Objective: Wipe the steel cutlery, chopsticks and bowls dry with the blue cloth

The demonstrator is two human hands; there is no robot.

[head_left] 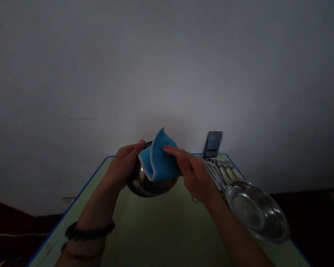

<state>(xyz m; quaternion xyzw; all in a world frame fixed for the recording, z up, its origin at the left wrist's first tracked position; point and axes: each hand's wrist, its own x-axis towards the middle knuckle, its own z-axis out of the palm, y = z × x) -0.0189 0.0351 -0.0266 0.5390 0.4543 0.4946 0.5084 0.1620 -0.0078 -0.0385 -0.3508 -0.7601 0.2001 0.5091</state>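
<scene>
My left hand (126, 161) grips the left side of a shiny metal bowl (154, 188), thumb at the rim, and the bowl is tilted above the table. A blue cloth (164, 161) with a pale edging lies against the bowl and covers much of it. With fingers along its right side, my right hand (193, 170) holds the cloth against the bowl. The inside of the bowl is hidden, as are some fingertips of both hands.
The pale green table (161, 230) has a blue edge and meets a plain wall. At right lie several spoons and other cutlery (219, 170), with a round metal basin (257, 211) in front of them. A dark phone-like device (212, 145) stands at the back right.
</scene>
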